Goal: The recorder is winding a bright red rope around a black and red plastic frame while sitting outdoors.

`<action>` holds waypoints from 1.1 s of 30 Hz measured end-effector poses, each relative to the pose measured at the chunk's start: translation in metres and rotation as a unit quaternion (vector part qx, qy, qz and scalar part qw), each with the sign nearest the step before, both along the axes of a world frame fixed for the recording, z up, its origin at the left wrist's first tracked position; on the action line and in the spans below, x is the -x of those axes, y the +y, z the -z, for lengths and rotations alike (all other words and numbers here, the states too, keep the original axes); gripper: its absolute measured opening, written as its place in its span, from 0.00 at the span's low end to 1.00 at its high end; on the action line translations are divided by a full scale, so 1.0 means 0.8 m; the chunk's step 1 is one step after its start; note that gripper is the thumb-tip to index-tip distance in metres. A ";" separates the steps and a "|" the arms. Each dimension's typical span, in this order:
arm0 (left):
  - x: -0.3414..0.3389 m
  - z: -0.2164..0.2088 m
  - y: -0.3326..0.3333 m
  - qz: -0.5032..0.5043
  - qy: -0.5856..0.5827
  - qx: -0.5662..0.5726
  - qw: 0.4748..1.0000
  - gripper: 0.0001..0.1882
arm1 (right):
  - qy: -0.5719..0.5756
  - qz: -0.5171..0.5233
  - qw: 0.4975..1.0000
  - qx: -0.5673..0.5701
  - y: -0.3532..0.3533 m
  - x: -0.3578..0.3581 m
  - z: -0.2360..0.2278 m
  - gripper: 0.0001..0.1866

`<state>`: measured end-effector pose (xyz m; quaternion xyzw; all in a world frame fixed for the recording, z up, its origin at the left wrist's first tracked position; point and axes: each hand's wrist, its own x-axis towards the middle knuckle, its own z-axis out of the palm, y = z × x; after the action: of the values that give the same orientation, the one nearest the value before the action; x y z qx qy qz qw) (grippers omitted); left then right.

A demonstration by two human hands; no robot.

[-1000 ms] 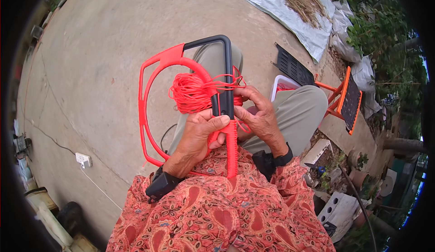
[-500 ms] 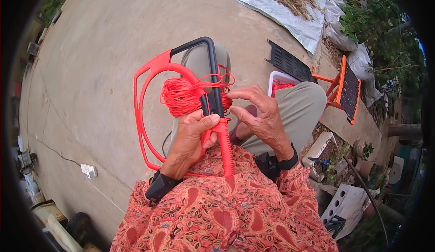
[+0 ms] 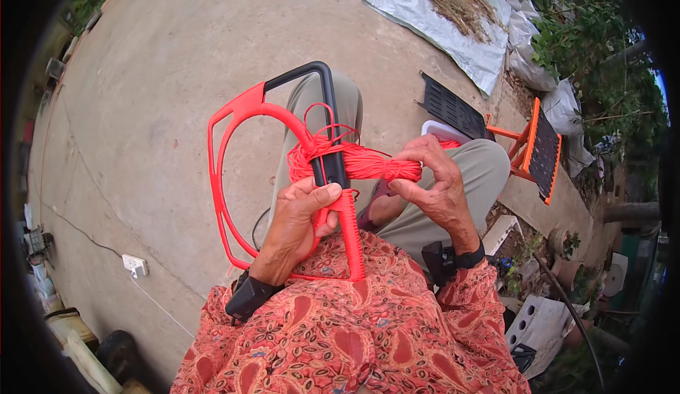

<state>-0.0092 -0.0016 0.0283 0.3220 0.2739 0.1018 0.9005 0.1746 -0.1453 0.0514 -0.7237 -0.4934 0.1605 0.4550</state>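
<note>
We noted the metal frame, partly wrapped in red cord, resting upright over the lap, its black bar crossed by a bundle of red cord. Our left hand closed around the wrapped bar. Our right hand pinched the bundle's end, above a concrete floor and near an orange stool.

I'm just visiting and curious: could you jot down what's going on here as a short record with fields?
Place: outdoors, concrete ground
Left hand: grips the black bar of a red frame, partly wrapped in red cord
Right hand: holds a red cord bundle against the bar
Nearby: orange stool, grey sheet with dry grass
</note>
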 end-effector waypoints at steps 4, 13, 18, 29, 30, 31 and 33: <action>-0.003 -0.001 0.000 0.010 0.001 0.007 1.000 0.09 | 0.254 0.058 0.953 -0.156 0.000 -0.009 -0.004 0.11; -0.006 -0.001 -0.003 -0.003 0.011 -0.001 1.000 0.09 | 0.643 -0.099 0.625 -0.432 -0.055 -0.072 -0.027 0.11; 0.001 0.001 0.003 -0.010 0.021 -0.014 1.000 0.09 | 0.260 0.317 0.885 -0.222 -0.261 -0.158 -0.022 0.12; -0.010 0.002 -0.002 0.009 0.035 -0.020 0.999 0.10 | 0.360 0.239 0.902 0.003 -0.137 -0.021 -0.026 0.18; -0.006 0.004 0.000 0.008 0.038 -0.026 0.999 0.11 | 0.388 0.190 0.901 0.032 -0.106 -0.001 -0.024 0.21; -0.008 0.003 -0.001 0.014 0.038 -0.026 0.999 0.11 | 0.410 0.144 0.898 0.062 -0.082 0.013 -0.025 0.24; -0.011 0.000 -0.005 0.020 0.040 -0.012 0.999 0.12 | 0.452 0.079 0.885 0.079 -0.046 0.030 -0.006 0.26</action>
<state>-0.0002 -0.0056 0.0284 0.3417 0.3022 0.0744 0.8868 0.1502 -0.1819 0.0565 -0.6425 -0.1608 0.4720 0.5818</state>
